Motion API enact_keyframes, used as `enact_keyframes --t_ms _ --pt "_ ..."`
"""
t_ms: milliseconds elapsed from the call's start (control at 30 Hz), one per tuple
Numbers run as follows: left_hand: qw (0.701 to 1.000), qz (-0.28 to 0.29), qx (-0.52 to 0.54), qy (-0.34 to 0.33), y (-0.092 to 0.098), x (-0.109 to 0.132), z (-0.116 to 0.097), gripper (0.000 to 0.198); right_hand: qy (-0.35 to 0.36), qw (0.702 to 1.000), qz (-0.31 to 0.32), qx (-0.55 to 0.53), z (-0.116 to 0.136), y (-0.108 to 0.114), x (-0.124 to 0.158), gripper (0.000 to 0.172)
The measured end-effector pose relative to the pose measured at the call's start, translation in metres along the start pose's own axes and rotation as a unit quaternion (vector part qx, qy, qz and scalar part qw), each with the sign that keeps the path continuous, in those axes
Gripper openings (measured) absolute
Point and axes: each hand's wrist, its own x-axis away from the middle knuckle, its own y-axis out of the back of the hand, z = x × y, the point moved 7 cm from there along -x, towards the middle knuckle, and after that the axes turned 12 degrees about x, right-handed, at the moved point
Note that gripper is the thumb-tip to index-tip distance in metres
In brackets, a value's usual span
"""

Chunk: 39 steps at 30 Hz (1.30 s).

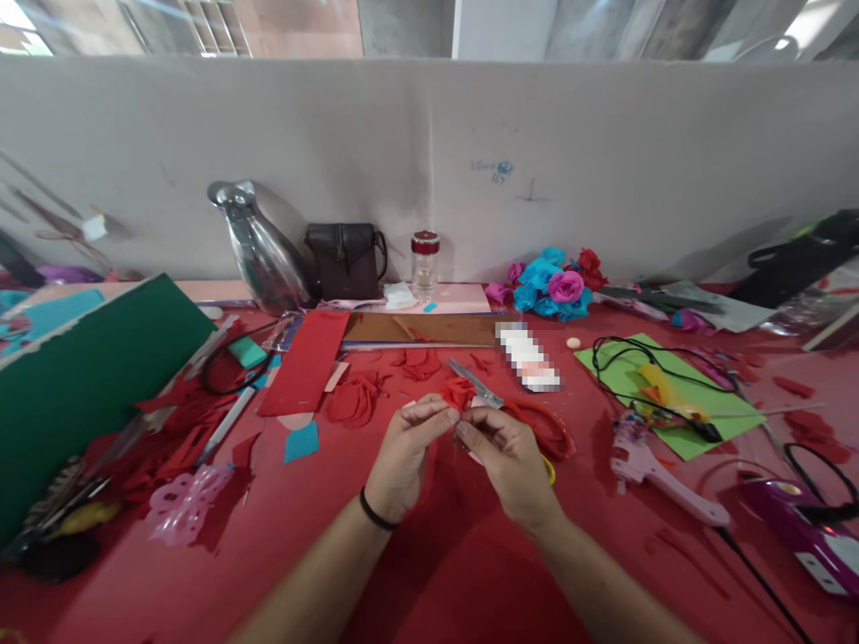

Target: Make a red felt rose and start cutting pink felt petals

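Between my fingertips, over the middle of the red table, is a small red paper flower (457, 392) with ruffled petals. My left hand (412, 447) pinches it from the left, thumb against fingers. My right hand (506, 456) grips at its base from the right, its fingers bent and pressed together; what exactly they pinch there is partly hidden. Just beyond the hands lie scissors with red handles (547, 427), blades pointing away to the left. Loose cut red petals (352, 400) lie left of the flower, near a red paper strip (305, 362).
A pink glue gun (664, 478) with a cord lies at right, near a green sheet (691, 434). A phone (528, 356), a bunch of paper flowers (557, 284), a jar (425, 266) and a steel jug (261, 250) stand or lie toward the wall. A green board (100, 385) leans at left.
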Motion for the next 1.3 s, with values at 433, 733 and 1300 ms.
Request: enact_keyframes --t_ms 433,733,1300 --pt "1.000 -0.013 0.005 -0.023 0.002 0.001 -0.002 0.016 0.060 0.993 -0.020 0.103 0.014 0.000 0.008 0.019" --pt "0.999 0.030 -0.032 -0.009 -0.003 0.000 -0.005 0.018 0.088 0.985 -0.028 0.143 0.018 0.001 0.008 0.017" --pt "0.966 0.096 -0.194 -0.141 -0.014 0.006 -0.031 0.013 0.245 0.946 -0.093 0.191 0.037 0.008 0.014 0.018"
